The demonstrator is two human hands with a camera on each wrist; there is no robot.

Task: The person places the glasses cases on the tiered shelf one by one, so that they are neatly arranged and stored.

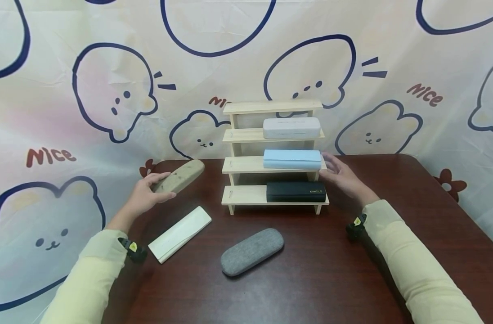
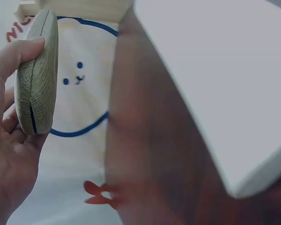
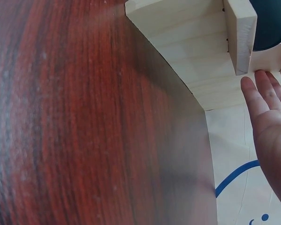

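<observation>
Head view: left grip (image 1: pixel 147 192) hides the 8-o'clock end of beige glasses case (image 1: pixel 184 174); faint lettering (image 1: pixel 293 120) on white hard case (image 1: pixel 292 129), 2 o'clock, too small to read. Left wrist: off-white folding case (image 2: pixel 225 84) blurred, cut off at 2 o'clock. Right wrist: dark case (image 3: pixel 271 22) cropped at 2; right grip (image 3: pixel 274 123) cropped at 3.

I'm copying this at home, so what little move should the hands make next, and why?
Probably the left hand should move the tan case toward the top shelf of the rack. It grips that case, raised off the table; the three lower shelves each hold one other case, while the top one holds none.
</observation>
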